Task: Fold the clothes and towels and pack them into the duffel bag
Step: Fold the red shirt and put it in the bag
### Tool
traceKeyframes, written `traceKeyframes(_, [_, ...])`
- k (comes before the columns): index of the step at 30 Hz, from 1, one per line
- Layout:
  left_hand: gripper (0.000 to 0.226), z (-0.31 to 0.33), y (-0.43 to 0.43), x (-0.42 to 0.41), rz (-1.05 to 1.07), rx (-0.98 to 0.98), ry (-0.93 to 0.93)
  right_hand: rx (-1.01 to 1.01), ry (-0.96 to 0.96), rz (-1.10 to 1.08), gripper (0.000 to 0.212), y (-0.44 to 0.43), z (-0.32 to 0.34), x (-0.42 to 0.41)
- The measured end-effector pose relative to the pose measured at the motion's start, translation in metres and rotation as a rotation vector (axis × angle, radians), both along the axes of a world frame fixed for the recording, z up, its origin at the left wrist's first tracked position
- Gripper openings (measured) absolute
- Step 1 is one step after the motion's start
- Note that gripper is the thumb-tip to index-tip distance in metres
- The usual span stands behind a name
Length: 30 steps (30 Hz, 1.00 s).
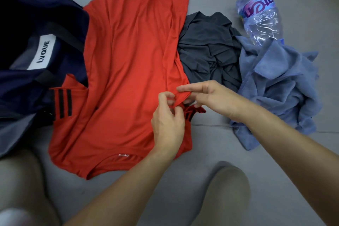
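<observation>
"Where's the shirt?"

"I have the shirt (128, 60) flat, hard against the bag (27, 24) on the bag's right. Its striped sleeve (64, 101) laps onto the bag's side. The long axis runs alongside the bag, with the collar (117, 161) at my end and the hem at the far end."

"And your hands?"

"Together, at the shirt edge that faces away from the bag. My left hand (167, 123) pinches a ridge of red cloth with curled fingers. My right hand (211, 97) pinches the same ridge from the side farther from the bag, forefinger stretched over it. The other sleeve (194, 111) pokes out just beneath them, bunched."

"So which way does the fold go?"

"Toward the bag, I judge. That sleeve lies on the side away from the bag, so it has to come inward across the shirt's long axis. My right hand is nearer the loose edge, so I'd lead with it. The left sits slightly closer to the bag and can hold the crease line."

"Anything in the way?"

"A grey top (207, 46) lies crumpled against that same edge, farther from the bag. The towel (278, 82) and a bottle (260, 14) are beyond it, farthest out. The cloth looks thin, so I expect the pinch could drag the whole panel unless I keep it low."
</observation>
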State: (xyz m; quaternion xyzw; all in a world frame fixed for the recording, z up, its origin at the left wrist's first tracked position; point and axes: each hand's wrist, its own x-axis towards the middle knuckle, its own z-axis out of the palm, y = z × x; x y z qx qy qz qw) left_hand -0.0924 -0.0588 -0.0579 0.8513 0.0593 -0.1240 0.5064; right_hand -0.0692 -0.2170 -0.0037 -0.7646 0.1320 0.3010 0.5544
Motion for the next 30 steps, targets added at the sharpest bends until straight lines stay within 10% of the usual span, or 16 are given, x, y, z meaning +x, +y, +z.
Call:
traceKeyframes(11, [0.014, -0.045, 0.092, -0.011, -0.018, 0.139, 0.138, -0.329, -0.103, 0.007, 0.059, 0.066, -0.036, 0.040])
traceKeyframes(15, [0.027, -0.051, 0.122, -0.012, -0.114, 0.276, 0.120, -0.509, -0.185, 0.414, 0.086, 0.090, -0.054, 0.035])
traceKeyframes(22, [0.043, -0.037, 0.198, 0.040, -0.754, 0.612, -0.265, -1.009, -0.319, 0.845, 0.074, 0.114, -0.087, 0.002])
traceKeyframes(30, [0.050, 0.016, 0.307, 0.149, -0.922, 0.821, -0.482, -0.796, -0.310, 0.977, 0.067, 0.167, -0.035, 0.067])
